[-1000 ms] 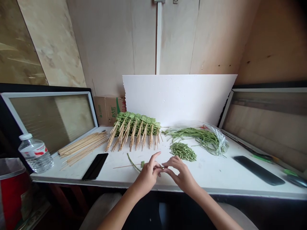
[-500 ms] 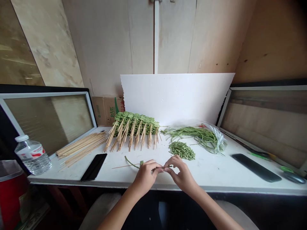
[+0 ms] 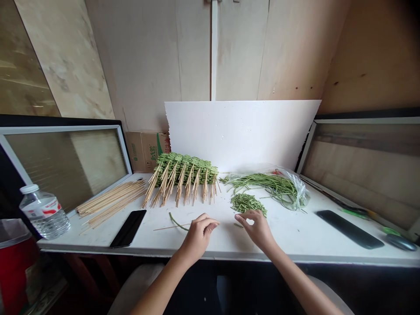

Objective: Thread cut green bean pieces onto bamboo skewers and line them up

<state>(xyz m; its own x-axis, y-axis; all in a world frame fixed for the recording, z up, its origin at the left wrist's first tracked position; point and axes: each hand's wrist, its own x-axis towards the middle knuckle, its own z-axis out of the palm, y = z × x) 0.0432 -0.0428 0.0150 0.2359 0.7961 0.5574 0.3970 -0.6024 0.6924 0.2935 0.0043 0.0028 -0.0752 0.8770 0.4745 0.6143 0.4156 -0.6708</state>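
My left hand [image 3: 198,234] is closed above the table's front part, thumb pressed to the fingers; anything inside is hidden. Left of it a curved length of green bean [image 3: 177,222] and a thin wooden skewer [image 3: 169,227] run toward the hand, which covers their right ends. My right hand [image 3: 257,227] has thumb and forefinger in a pinch at the near left side of a pile of short bean pieces [image 3: 246,203]. Just below its fingertips shows a small, blurred bean piece [image 3: 238,225]; whether it is touched I cannot tell.
Stacked skewered beans [image 3: 188,168] stand at the back, sticks toward me. Loose skewers [image 3: 113,199] and a black phone [image 3: 128,229] lie left, beside a water bottle [image 3: 44,212]. Long beans [image 3: 269,181] spill from a plastic bag [image 3: 300,192]. A dark flat object [image 3: 349,229] lies right.
My hands, fingertips together before, have parted. The right one has moved up and right to the pile of bean pieces. The left one stays near its place, slightly raised and turned.
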